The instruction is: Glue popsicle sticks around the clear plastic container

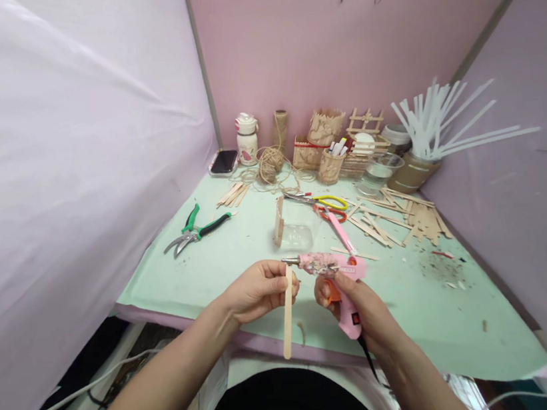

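Near the front edge of the table, my left hand pinches a wooden craft stick that hangs tilted downward. My right hand is wrapped around the handle of a pink hot glue gun, fingers at its orange trigger. The gun's metal nozzle points left at the upper end of the stick; whether they touch I cannot tell. Just beyond my hands stands a clear plastic container with craft sticks upright along its left side.
Green-handled pruning shears lie on the left. Scissors, a pink cutter and loose craft sticks lie to the right. Twine, a phone, a bottle and white glue sticks are at the back.
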{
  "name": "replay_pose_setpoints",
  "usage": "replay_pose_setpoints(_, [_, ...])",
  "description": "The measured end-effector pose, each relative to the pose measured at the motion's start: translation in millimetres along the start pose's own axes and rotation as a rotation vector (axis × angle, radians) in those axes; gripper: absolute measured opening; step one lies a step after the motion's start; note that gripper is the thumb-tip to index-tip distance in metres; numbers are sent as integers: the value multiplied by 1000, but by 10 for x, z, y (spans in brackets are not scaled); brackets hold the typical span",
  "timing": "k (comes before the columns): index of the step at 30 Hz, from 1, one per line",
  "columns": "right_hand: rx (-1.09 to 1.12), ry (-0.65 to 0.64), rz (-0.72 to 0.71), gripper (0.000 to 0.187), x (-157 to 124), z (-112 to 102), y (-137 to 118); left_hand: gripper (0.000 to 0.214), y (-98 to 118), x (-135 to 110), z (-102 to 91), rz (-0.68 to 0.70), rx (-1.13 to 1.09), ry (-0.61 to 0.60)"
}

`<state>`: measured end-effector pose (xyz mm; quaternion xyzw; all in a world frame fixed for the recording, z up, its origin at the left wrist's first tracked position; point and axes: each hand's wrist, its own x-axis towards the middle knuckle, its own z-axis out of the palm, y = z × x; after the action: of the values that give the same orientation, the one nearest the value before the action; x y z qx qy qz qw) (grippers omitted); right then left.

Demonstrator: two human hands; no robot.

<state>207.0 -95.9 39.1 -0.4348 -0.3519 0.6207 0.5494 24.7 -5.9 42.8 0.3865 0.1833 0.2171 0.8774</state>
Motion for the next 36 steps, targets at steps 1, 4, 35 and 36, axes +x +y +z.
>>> replay_pose_setpoints(1, [-1, 2, -1, 46, 0, 1, -1, 33, -1, 0, 1, 0, 0, -2])
replay_pose_setpoints(4, [7, 11, -2, 46, -2, 1, -1, 33, -3, 0, 7, -3, 9, -5])
replay_pose_setpoints(35, [-166, 177, -122, 44, -32, -12, 47, 38, -10, -7, -27, -34, 7, 154])
replay_pose_setpoints(36, [-209, 202, -150, 44, -45, -21, 56, 39, -8, -6, -31, -33, 6, 178])
